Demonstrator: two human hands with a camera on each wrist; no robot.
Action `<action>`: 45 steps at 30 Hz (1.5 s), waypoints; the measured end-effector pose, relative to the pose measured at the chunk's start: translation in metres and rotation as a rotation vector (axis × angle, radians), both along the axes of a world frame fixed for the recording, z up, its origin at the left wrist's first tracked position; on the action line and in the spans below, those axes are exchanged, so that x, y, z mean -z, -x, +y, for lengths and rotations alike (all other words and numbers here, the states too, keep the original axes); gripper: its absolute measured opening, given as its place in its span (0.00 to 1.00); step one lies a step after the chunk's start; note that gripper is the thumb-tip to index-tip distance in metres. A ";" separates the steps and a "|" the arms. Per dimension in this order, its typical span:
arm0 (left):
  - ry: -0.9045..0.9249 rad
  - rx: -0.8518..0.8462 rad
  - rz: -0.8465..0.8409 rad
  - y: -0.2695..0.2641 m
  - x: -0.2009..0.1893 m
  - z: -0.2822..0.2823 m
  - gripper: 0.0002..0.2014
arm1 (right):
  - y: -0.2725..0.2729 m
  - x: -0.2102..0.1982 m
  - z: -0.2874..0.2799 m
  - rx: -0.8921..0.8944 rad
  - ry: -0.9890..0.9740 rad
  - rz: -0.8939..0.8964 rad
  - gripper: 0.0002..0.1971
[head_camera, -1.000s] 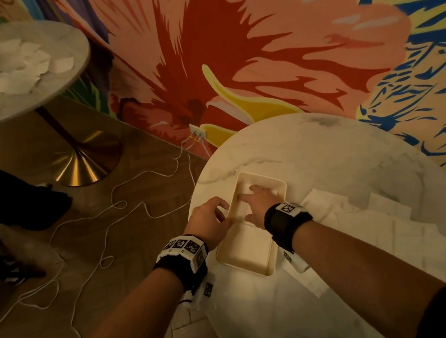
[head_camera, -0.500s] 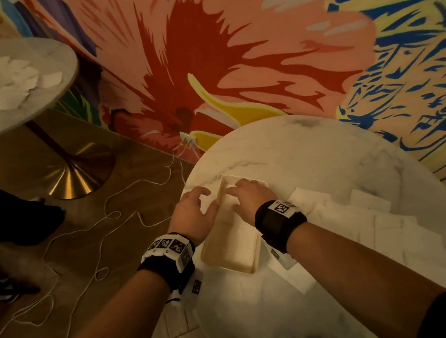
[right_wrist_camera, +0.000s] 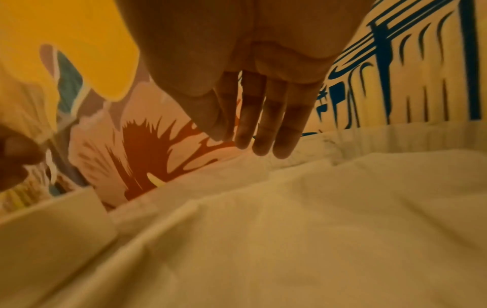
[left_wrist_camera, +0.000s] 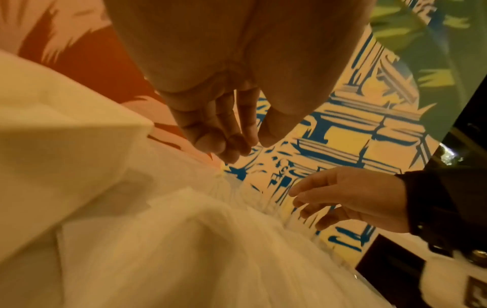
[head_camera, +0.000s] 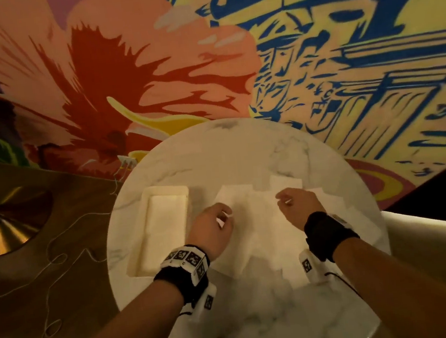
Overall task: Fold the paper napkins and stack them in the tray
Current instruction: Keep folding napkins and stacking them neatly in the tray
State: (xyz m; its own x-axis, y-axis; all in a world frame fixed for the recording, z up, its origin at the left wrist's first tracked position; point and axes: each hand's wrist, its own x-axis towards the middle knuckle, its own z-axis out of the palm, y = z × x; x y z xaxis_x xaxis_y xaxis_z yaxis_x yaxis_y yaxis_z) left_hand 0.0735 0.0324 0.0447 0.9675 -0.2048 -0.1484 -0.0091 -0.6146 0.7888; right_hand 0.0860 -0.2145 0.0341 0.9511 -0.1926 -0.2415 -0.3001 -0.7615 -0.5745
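Note:
A cream rectangular tray [head_camera: 148, 204] sits at the left of the round marble table [head_camera: 242, 150], with what looks like a folded white napkin [head_camera: 167, 227] lying flat inside it. Loose white napkins [head_camera: 261, 228] overlap across the middle and right of the table. My left hand [head_camera: 223, 218] hovers over their left side, just right of the tray. My right hand [head_camera: 284, 201] hovers over their far middle. In the wrist views the left hand [left_wrist_camera: 237, 145] and the right hand [right_wrist_camera: 253, 143] hang relaxed above the napkins [right_wrist_camera: 290, 229], holding nothing.
The painted mural wall stands close behind the table. On the wooden floor to the left are the brass base [head_camera: 2, 230] of another table and a loose white cable [head_camera: 68, 256]. A pale curved seat edge [head_camera: 430, 243] lies to the right.
Both hands have left the tray and moved right, over the loose napkins. The view has swung right, so the tray now appears at the left.

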 end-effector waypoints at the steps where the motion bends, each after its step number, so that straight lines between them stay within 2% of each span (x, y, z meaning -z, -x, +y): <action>1: -0.022 0.009 0.025 0.003 0.008 -0.010 0.05 | 0.011 0.006 -0.012 -0.039 0.046 0.036 0.11; 5: -0.173 0.068 0.120 0.011 0.040 -0.040 0.10 | 0.044 0.029 -0.036 -0.256 0.186 0.240 0.21; 10: -0.308 0.100 0.241 0.016 0.068 -0.061 0.19 | 0.061 0.044 -0.040 -0.412 0.226 0.348 0.28; 14: -0.458 -0.041 0.151 0.010 0.076 -0.062 0.31 | 0.067 0.050 -0.040 -0.478 0.244 0.357 0.28; 17: -0.534 -0.095 0.204 0.001 0.083 -0.058 0.35 | 0.067 0.052 -0.042 -0.480 0.248 0.349 0.29; 21: -0.571 -0.105 0.231 -0.010 0.092 -0.056 0.35 | 0.066 0.050 -0.044 -0.497 0.239 0.353 0.29; 27: -0.491 -0.151 0.271 -0.017 0.089 -0.055 0.26 | 0.066 0.046 -0.048 -0.466 0.178 0.377 0.28; 36: -0.447 -0.069 0.373 -0.021 0.082 -0.052 0.32 | 0.067 0.041 -0.040 -0.404 0.153 0.364 0.25; 39: -0.425 -0.054 0.394 -0.022 0.075 -0.051 0.30 | 0.071 0.039 -0.035 -0.391 0.162 0.314 0.24; 43: -0.410 -0.006 0.344 -0.020 0.061 -0.050 0.29 | 0.074 0.037 -0.023 -0.299 0.023 0.237 0.21; 45: -0.351 0.015 0.276 -0.017 0.050 -0.050 0.23 | 0.073 0.032 -0.013 -0.183 -0.154 0.223 0.20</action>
